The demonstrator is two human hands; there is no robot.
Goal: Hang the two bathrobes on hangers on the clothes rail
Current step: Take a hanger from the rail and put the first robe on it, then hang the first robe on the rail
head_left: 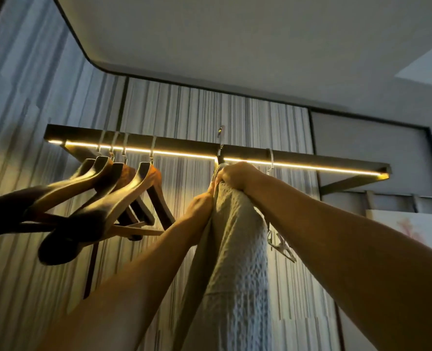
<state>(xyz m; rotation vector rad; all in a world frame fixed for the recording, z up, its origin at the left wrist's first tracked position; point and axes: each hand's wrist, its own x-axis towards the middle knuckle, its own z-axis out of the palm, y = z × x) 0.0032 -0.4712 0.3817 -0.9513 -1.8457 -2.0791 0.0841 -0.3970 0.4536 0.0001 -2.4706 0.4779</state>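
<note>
A pale waffle-weave bathrobe (237, 249) hangs in a narrow bundle below the dark clothes rail (184, 144), which has a lit strip along its underside. The metal hook (220, 145) of its hanger sits over the rail; the hanger body is hidden by cloth and hands. My right hand (237, 177) grips the top of the robe just under the hook. My left hand (202, 206) clutches the robe's left edge a little lower. Only one bathrobe is in view.
Several empty wooden hangers (113, 188) hang on the rail's left part and swing toward me. A metal clip hanger (275, 239) hangs right of the robe. Striped wall panels stand behind, the ceiling above, and a rail bracket (346, 184) at the right.
</note>
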